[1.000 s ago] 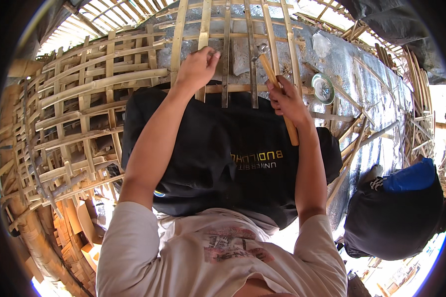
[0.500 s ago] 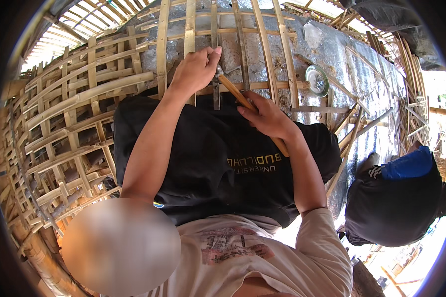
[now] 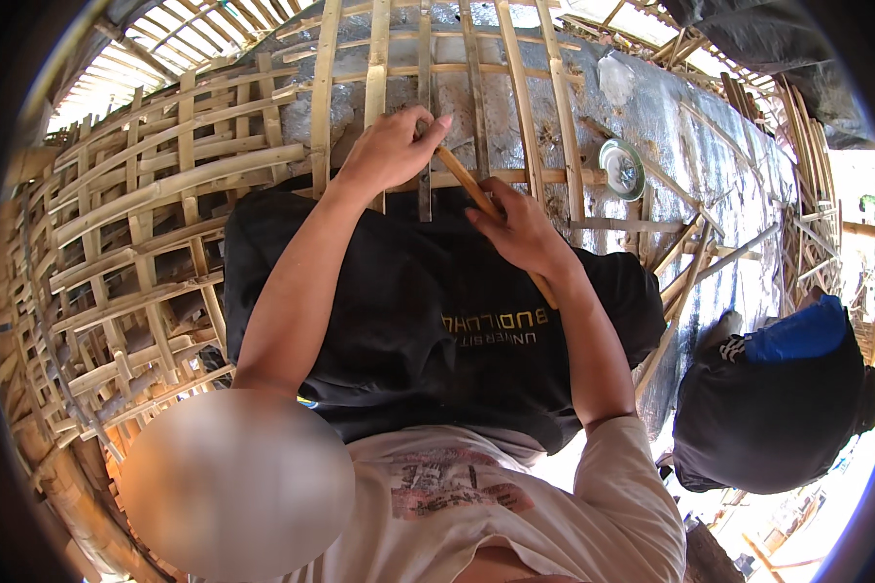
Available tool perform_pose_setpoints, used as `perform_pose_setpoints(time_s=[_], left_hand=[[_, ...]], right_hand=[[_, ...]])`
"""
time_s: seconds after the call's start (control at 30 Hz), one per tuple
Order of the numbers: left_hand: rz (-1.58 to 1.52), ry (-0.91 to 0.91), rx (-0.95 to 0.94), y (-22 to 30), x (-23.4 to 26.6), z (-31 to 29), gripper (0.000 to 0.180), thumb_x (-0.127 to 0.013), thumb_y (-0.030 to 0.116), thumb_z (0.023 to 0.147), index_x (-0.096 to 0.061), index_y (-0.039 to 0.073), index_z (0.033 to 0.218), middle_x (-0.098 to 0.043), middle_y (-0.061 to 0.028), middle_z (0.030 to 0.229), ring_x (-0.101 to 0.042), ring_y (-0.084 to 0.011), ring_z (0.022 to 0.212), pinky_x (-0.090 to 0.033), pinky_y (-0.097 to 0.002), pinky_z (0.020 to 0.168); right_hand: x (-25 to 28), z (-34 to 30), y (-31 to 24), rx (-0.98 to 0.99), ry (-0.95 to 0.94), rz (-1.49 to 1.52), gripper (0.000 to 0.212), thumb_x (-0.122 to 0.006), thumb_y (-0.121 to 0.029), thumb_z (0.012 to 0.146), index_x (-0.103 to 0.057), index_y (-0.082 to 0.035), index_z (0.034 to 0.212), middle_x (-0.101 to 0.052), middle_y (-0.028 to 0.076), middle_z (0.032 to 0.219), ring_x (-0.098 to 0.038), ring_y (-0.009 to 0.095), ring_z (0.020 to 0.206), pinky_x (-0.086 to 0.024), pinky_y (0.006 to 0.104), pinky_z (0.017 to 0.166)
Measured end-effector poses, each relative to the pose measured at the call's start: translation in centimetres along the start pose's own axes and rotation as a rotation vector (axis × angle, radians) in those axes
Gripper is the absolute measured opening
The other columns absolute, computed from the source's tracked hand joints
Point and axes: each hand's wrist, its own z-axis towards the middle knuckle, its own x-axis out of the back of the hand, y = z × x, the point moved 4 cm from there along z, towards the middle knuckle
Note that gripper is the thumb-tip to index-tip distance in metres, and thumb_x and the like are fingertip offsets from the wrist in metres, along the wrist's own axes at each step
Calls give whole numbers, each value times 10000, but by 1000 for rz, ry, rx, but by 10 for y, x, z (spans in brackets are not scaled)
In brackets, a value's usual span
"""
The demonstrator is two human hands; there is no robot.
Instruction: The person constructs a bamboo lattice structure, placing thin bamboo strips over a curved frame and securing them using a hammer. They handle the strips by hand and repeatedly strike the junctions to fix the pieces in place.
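Note:
My right hand (image 3: 517, 225) is closed around a long, light wooden handle (image 3: 465, 179) of a tool. The handle slants from under my right forearm up toward my left hand (image 3: 391, 151). The tool's far end is mostly hidden at my left fingertips, so I cannot tell its kind. My left hand is curled, thumb against the fingers, beside that end; what it grips is hidden. Just below it, the end of a dark bamboo strip (image 3: 425, 199) hangs over the black cloth (image 3: 379, 282) on my lap. Several upright bamboo strips (image 3: 521, 107) cross thinner ones ahead of me.
A larger bamboo lattice (image 3: 136, 228) stands at the left. On the grey sheet (image 3: 681, 126) lie a green-rimmed dish (image 3: 622, 169), a clear plastic bag (image 3: 616, 78) and loose bamboo pieces (image 3: 695, 262). A dark bundle with blue cloth (image 3: 797, 332) is at the right.
My left hand has come slightly down and to the right, covering more of the tool's metal end. My right hand keeps its hold on the handle, nearly in place.

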Motion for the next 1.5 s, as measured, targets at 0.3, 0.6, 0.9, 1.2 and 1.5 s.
perform_pose_setpoints(time_s=[0.3,0.6,0.9,1.2,1.5], left_hand=[[-58,40,-136,9,-6,-5,265,-490,263,1033,-525,80,1222,-664,-199,870,-650,-370,827,-495,-458,776],[-11,-13,-152,5,-15,-6,258,-393,203,1057,-406,84,1286,-634,-280,1085,-599,-471,1055,-452,-544,892],[9,-4,-165,4,-18,-8,260,-385,213,1062,-406,89,1290,-652,-277,999,-606,-491,1009,-456,-563,863],[-50,69,-207,1,-18,-4,278,-430,235,1064,-433,90,1302,-662,-224,933,-655,-411,887,-489,-481,798],[-55,190,-126,-5,-4,7,391,-546,282,1018,-512,13,1299,-686,-162,889,-684,-325,760,-537,-411,725]], right_hand=[[11,2,-6,44,143,-20,348,-726,-212,901,-596,-13,1156,-608,178,673,-632,318,617,-478,383,607],[18,-2,-14,-60,23,-2,437,-750,-291,871,-585,-9,1161,-661,248,762,-672,436,779,-509,469,703],[16,-2,-8,-70,-44,-55,480,-758,-315,864,-575,-5,1182,-662,236,756,-673,436,784,-510,478,712],[19,0,5,140,209,-101,344,-692,-131,881,-583,6,1177,-663,271,801,-654,461,814,-507,512,717],[84,-6,34,-90,610,29,274,-642,-188,966,-636,37,1121,-615,144,683,-586,221,551,-425,342,529]])
